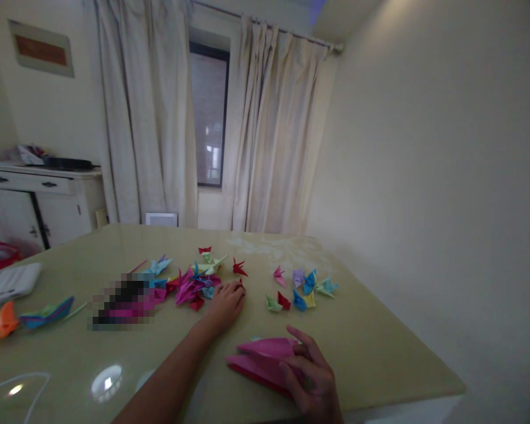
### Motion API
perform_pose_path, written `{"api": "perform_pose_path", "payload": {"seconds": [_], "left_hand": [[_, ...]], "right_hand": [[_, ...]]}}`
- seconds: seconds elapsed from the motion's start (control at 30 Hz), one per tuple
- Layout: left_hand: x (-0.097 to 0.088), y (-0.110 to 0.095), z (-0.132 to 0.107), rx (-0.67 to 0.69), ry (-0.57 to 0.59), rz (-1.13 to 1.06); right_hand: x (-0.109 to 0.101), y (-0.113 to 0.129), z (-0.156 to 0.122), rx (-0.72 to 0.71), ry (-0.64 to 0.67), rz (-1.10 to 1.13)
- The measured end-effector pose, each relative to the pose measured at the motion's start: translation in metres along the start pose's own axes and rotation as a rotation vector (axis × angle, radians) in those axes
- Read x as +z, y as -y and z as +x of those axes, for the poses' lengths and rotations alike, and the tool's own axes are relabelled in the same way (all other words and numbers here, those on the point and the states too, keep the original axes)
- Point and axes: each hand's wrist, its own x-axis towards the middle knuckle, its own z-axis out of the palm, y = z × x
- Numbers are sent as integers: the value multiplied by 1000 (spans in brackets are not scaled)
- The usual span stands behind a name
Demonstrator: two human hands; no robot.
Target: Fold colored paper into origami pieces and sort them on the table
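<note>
My left hand (228, 303) reaches out over the table at the right edge of a mixed pile of origami cranes (189, 285). Its fingers are bent round a small red origami crane (241, 284), of which only a tip shows. Close to the front edge, my right hand (313, 374) grips pink folded paper (265, 359) between thumb and fingers; red and a little green show at its edges. Beyond that hand lies a looser group of small cranes, among them a blue crane (299, 300) and a pink crane (279, 275).
An orange object (6, 320), colourful folded paper (48, 312), a white device (13, 284) and a white cable (35, 377) lie on the left side of the glossy table (362, 365). A pixelated patch hides part of the table. The wall (446, 176) rises at right.
</note>
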Motion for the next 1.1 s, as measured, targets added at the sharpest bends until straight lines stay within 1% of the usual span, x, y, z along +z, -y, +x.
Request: {"api": "perform_pose_path", "payload": {"seconds": [0.13,0.3,0.47,0.73,0.87,1.1], "left_hand": [[-1,0,0,-16,26,10],[0,1,-1,-17,6,5],[1,1,-1,-23,12,19],[-6,-4,-1,-39,42,59],[-5,-3,-1,-28,47,81],[-3,-1,-1,-29,40,59]], "right_hand": [[0,1,1,37,-15,12],[0,4,2,35,-34,43],[0,7,3,42,-38,47],[-3,14,7,37,-26,46],[-1,12,6,26,-47,52],[1,6,2,27,-30,57]]}}
